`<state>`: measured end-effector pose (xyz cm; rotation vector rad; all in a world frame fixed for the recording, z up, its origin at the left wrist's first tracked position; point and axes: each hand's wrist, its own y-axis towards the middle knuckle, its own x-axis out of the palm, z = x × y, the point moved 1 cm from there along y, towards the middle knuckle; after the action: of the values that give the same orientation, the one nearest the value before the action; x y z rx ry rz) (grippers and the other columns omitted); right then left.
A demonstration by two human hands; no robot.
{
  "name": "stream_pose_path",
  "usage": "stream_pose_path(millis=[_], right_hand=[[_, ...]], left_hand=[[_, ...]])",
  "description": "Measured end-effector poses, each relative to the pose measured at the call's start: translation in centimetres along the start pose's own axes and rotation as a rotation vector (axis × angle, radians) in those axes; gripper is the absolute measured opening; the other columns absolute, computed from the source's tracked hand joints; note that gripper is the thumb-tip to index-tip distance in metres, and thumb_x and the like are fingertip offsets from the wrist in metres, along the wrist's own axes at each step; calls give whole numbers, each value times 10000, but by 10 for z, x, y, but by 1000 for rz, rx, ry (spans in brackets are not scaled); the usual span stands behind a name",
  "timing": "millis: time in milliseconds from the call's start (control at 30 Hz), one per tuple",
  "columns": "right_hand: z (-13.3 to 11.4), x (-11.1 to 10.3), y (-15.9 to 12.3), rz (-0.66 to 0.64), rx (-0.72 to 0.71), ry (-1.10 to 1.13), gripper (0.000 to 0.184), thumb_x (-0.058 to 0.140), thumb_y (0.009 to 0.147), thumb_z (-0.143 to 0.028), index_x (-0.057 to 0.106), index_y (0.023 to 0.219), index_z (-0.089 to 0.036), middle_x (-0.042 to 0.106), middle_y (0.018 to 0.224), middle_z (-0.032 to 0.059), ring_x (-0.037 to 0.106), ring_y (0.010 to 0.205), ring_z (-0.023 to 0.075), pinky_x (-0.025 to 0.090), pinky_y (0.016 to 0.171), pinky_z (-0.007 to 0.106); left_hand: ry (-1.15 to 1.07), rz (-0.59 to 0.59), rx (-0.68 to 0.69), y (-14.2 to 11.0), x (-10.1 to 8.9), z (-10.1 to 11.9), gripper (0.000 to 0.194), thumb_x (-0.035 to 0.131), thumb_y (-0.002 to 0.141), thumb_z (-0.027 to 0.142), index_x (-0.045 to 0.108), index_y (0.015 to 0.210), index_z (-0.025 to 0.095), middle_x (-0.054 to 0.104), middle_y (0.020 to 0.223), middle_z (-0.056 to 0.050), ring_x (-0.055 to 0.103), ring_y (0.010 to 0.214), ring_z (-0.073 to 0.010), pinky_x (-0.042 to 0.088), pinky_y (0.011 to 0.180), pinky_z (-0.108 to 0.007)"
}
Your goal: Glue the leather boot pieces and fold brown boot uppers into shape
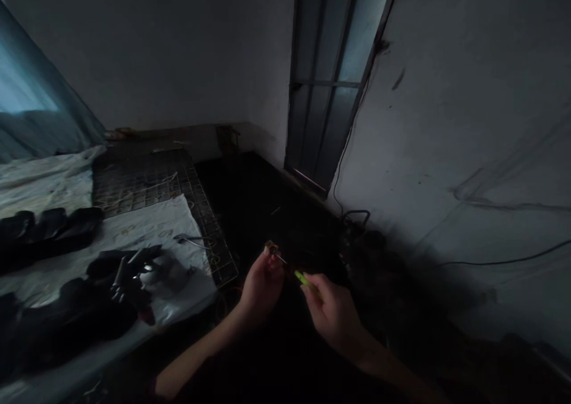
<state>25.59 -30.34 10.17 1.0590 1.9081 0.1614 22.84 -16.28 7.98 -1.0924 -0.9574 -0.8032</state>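
A: In the head view, where was the left hand (263,282)?

B: It was in the air, just off the right side of the tabletop (138,181). Its grip was pinched in tight around a small brownish thing (270,247).

A: What was that thing?

B: I couldn't tell. It was tiny and the room was very dark. It was to the right of the tabletop too.

A: And the right hand (332,306)?

B: That one was farther right of the tabletop. Its grip was curled snugly around a thin tool (301,278) with a bright green handle. The skinny metal end pointed at the small thing. I couldn't tell if they touched.

A: What was on the tabletop?

B: Wire squares showed on it. A white cloth (176,213) covered a part of it, and grabby pliers (191,240) lay near its right edge. Black lumpy things (49,228) sat on its left part.

A: What was around it?

B: A blue curtain (31,94) hung past its far left corner. A tall door (323,88) stood well beyond it to the right, and a dark machine (357,231) with a bent handle was on its right side, well apart.
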Motion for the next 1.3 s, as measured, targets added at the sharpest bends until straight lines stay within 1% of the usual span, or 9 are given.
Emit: stream_pose_path(millis=[100, 233, 333, 500, 633, 700, 933, 1067, 1300], right_hand=[[0, 5, -1, 29, 1, -23, 166, 405, 866, -196, 548, 938, -151, 703, 744, 69, 669, 613, 152, 528, 556, 219], [-1, 7, 0, 24, 19, -62, 174, 398, 871, -196, 552, 934, -142, 702, 730, 62, 671, 605, 150, 524, 534, 209], [-1, 7, 0, 28, -8, -110, 193, 388, 872, -195, 560, 936, -134, 706, 736, 75, 674, 607, 154, 524, 531, 203], [4, 7, -2, 34, -80, -225, 215, 379, 874, -178, 575, 944, -123, 707, 731, 86, 670, 581, 152, 517, 525, 203], [13, 3, 1, 110, -77, -359, 227, 369, 873, -168, 580, 909, -95, 695, 668, 101, 647, 494, 171, 493, 447, 231], [15, 0, 3, 115, -95, -321, 204, 389, 870, -168, 574, 923, -99, 695, 673, 94, 650, 509, 166, 501, 467, 228], [3, -6, 5, 32, -168, -103, 162, 438, 843, -133, 559, 950, -119, 700, 721, 76, 660, 580, 146, 527, 565, 218], [2, -9, 8, 30, -164, -101, 165, 447, 840, -135, 563, 957, -125, 703, 725, 71, 657, 575, 141, 521, 555, 213], [0, -12, 11, 30, -203, -145, 192, 430, 843, -139, 583, 959, -131, 705, 706, 68, 645, 538, 139, 505, 520, 216]], left_hand=[[46, 27, 52, 2, -2, -1, 92, 627, 732, 122, 544, 726, 84, 472, 599, 22, 413, 449, -10, 320, 379, -93], [170, 76, 189, 3, -7, 0, 229, 747, 602, 149, 537, 684, 110, 533, 645, 11, 459, 511, -19, 373, 445, -90], [273, 80, 266, 3, -8, 1, 314, 797, 536, 219, 517, 644, 128, 533, 642, 21, 444, 513, -18, 359, 450, -92], [378, 126, 340, -2, -3, 1, 374, 817, 496, 290, 490, 610, 149, 450, 519, 59, 366, 434, -23, 290, 388, -119], [403, 157, 419, -4, -2, 3, 385, 824, 483, 266, 476, 599, 147, 479, 538, 54, 390, 448, -24, 305, 397, -116], [364, 142, 364, -2, -4, 4, 357, 807, 526, 251, 478, 609, 140, 481, 552, 50, 392, 449, -20, 306, 395, -111], [64, 0, 42, 4, -5, 4, 176, 655, 738, 186, 511, 696, 94, 428, 563, 44, 383, 434, -7, 282, 358, -96], [41, -5, 23, 3, -2, 2, 179, 593, 796, 190, 496, 682, 91, 395, 552, 46, 381, 424, -10, 270, 346, -103], [65, 1, -23, 5, -2, 0, 190, 643, 752, 196, 495, 687, 96, 392, 545, 53, 373, 423, -11, 270, 352, -105]])
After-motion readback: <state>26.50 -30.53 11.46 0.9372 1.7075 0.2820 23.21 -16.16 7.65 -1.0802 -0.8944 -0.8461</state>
